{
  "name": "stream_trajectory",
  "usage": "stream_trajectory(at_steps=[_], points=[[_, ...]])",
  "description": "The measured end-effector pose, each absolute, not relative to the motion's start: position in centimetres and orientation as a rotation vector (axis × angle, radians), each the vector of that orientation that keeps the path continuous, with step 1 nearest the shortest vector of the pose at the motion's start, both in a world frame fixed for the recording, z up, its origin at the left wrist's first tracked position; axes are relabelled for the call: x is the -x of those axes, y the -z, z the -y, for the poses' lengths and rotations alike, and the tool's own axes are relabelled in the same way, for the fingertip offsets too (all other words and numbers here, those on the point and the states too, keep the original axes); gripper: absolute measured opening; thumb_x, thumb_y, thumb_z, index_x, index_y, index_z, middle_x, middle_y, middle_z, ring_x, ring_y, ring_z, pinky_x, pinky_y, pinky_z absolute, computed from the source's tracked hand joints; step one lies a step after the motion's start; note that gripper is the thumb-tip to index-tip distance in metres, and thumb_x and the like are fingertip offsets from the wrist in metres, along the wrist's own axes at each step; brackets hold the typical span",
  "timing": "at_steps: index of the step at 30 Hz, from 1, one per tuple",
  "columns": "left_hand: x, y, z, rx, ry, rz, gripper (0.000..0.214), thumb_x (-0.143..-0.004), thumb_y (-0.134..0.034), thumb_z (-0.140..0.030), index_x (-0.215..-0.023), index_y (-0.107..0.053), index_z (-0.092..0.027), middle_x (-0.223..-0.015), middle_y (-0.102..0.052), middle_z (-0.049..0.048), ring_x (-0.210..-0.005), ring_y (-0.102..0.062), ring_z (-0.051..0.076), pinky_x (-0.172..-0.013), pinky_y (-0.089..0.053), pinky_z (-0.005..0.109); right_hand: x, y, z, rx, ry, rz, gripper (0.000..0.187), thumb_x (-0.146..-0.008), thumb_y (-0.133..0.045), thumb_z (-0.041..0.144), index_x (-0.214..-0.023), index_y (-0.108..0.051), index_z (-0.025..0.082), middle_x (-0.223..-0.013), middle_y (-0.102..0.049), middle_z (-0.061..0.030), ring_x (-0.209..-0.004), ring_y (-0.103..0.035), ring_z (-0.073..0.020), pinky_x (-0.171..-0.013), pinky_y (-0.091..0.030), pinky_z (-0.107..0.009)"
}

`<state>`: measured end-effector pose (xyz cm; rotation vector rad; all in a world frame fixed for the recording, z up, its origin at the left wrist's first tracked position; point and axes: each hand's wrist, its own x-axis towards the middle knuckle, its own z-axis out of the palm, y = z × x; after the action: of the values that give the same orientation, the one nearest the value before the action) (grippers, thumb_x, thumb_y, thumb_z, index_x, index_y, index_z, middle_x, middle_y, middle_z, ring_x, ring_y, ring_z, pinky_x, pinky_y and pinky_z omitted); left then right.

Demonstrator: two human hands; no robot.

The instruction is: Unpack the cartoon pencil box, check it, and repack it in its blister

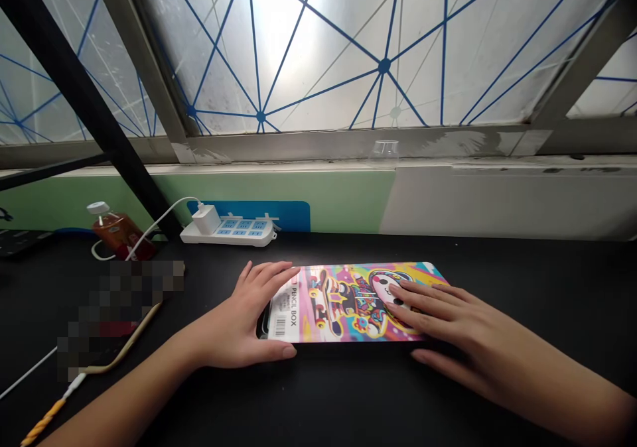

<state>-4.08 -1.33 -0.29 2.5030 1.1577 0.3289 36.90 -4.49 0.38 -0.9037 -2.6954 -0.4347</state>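
A colourful pencil box [343,304] lies flat on the black table, its long side running left to right. Its lid carries a cartoon figure with a skateboard, and a white strip at the left end reads "PENCIL BOX" above a barcode. My left hand [239,321] spans that left end, thumb at the near edge and fingers over the far edge, gripping it. Across the right end rests my right hand [462,327], its fingers stretched out flat on the lid and its thumb by the near edge. Part of the cartoon's head is hidden under those fingers.
At the back stands a white power strip [239,237] with a charger [206,220] plugged in. A bottle [124,231] leans behind a blurred-out, cabled device [119,321] on the left. A black post [94,109] slants across. A clear cup [385,148] sits on the window ledge.
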Motion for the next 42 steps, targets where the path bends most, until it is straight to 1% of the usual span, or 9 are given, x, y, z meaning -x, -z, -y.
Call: stream_trajectory(at_steps=[7, 15, 20, 24, 28, 32, 36, 39, 42], points=[[4.1, 0.5, 1.5, -2.511, -0.336, -1.155, 0.099, -0.088, -0.075, -0.072, -0.169, -0.03, -0.037, -0.176, -0.031, 0.0124, -0.163, -0.019, 0.046, -0.127, -0.005, 0.078, -39.8, -0.9, 3.4, 0.997, 0.467, 2.56, 0.043, -0.105, -0.059, 0.056, -0.137, -0.072, 0.03, -0.119, -0.084, -0.0038, -0.106, -0.079, -0.0341, -0.1, -0.057, -0.057], [4.1, 0.0, 1.6, -2.555, -0.265, -1.16, 0.087, -0.094, -0.068, -0.072, -0.168, -0.032, -0.046, -0.18, -0.024, 0.0056, -0.165, -0.013, 0.047, -0.125, -0.009, 0.081, -33.3, 1.0, 5.1, 0.866, 0.517, 2.65, 0.079, -0.105, -0.057, 0.059, -0.169, -0.035, 0.019, -0.16, -0.057, -0.0111, -0.145, -0.057, -0.0355, -0.108, -0.049, -0.052], [3.7, -1.3, 1.6, -2.497, -0.1, -1.227, 0.088, -0.093, -0.066, -0.075, -0.169, -0.032, -0.045, -0.182, -0.017, 0.0024, -0.165, -0.009, 0.047, -0.125, -0.012, 0.08, -34.2, 0.6, 5.0, 0.863, 0.55, 2.646, 0.06, -0.107, -0.055, 0.049, -0.159, -0.05, 0.021, -0.153, -0.065, -0.0071, -0.137, -0.065, -0.0337, -0.103, -0.052, -0.053], [3.9, -2.1, 1.5, -2.512, -0.034, -1.283, 0.087, -0.094, -0.067, -0.074, -0.168, -0.034, -0.043, -0.182, -0.016, 0.0012, -0.166, -0.005, 0.047, -0.125, -0.012, 0.079, -37.0, -0.2, 4.2, 0.856, 0.519, 2.554, 0.042, -0.105, -0.06, 0.047, -0.138, -0.068, 0.023, -0.128, -0.081, -0.0065, -0.114, -0.076, -0.0323, -0.098, -0.054, -0.052], [4.8, -2.1, 1.4, -2.551, -0.068, -1.349, 0.082, -0.096, -0.067, -0.069, -0.167, -0.038, -0.041, -0.181, -0.017, 0.0029, -0.166, -0.004, 0.046, -0.125, -0.013, 0.08, -38.0, -0.5, 3.9, 0.901, 0.488, 2.501, 0.031, -0.103, -0.064, 0.046, -0.123, -0.072, 0.024, -0.111, -0.084, -0.0068, -0.099, -0.079, -0.0301, -0.1, -0.053, -0.052], [4.1, -1.4, 1.8, -2.649, -0.184, -1.356, 0.079, -0.096, -0.069, -0.065, -0.164, -0.046, -0.031, -0.178, -0.028, 0.0101, -0.165, -0.016, 0.044, -0.126, -0.01, 0.08, -36.5, 0.1, 4.3, 0.934, 0.498, 2.475, 0.046, -0.104, -0.06, 0.048, -0.142, -0.064, 0.022, -0.133, -0.077, -0.0121, -0.118, -0.074, -0.0334, -0.1, -0.054, -0.051], [2.2, -0.5, 2.4, -2.721, -0.173, -1.338, 0.075, -0.102, -0.064, -0.059, -0.166, -0.042, -0.027, -0.175, -0.035, 0.0139, -0.161, -0.033, 0.042, -0.124, -0.009, 0.082, -34.2, 0.9, 4.9, 0.925, 0.535, 2.583, 0.063, -0.106, -0.057, 0.046, -0.161, -0.048, 0.017, -0.163, -0.055, -0.0156, -0.143, -0.058, -0.0367, -0.107, -0.053, -0.053], [1.9, -0.6, 2.4, -2.725, -0.117, -1.38, 0.074, -0.105, -0.058, -0.061, -0.169, -0.036, -0.032, -0.176, -0.032, 0.0111, -0.161, -0.033, 0.043, -0.122, -0.012, 0.085, -33.5, 1.4, 5.0, 0.868, 0.496, 2.691, 0.065, -0.105, -0.06, 0.042, -0.163, -0.046, 0.016, -0.166, -0.049, -0.0143, -0.149, -0.053, -0.0354, -0.111, -0.052, -0.053], [2.8, -1.1, 2.0, -2.702, -0.103, -1.449, 0.074, -0.104, -0.055, -0.068, -0.168, -0.038, -0.034, -0.174, -0.036, 0.0102, -0.16, -0.033, 0.044, -0.121, -0.017, 0.085, -33.9, 1.5, 4.7, 0.876, 0.446, 2.67, 0.056, -0.105, -0.06, 0.035, -0.158, -0.052, 0.02, -0.161, -0.058, -0.0107, -0.145, -0.057, -0.0327, -0.112, -0.051, -0.051]])
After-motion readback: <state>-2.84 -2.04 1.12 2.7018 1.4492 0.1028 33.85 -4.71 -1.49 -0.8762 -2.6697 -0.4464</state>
